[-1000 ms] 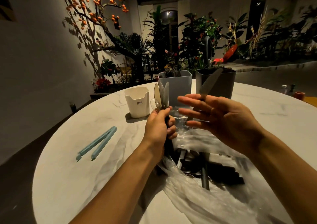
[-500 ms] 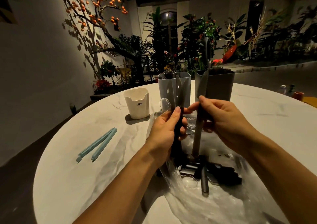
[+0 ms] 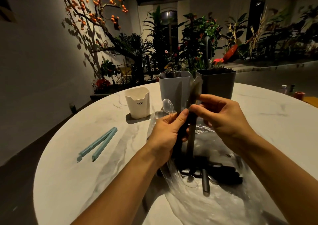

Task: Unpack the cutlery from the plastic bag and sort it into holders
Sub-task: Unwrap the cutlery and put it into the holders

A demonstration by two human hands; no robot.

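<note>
the left hand (image 3: 167, 132) is closed around a bundle of dark-handled cutlery (image 3: 179, 104) held upright, a clear plastic spoon (image 3: 167, 105) poking out above its thumb side. the right hand (image 3: 223, 116) pinches one blurred dark knife (image 3: 193, 93) just right of that bundle. below both grips lies the crumpled clear plastic bag (image 3: 215, 205) with more dark utensils; beyond them stand a cream cup holder (image 3: 137, 102), a light grey square holder (image 3: 169, 87) and a dark grey square holder (image 3: 218, 85).

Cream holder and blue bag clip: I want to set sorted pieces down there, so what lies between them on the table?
Nothing: the head view shows bare marble table between the cream holder and the blue bag clip.
</note>
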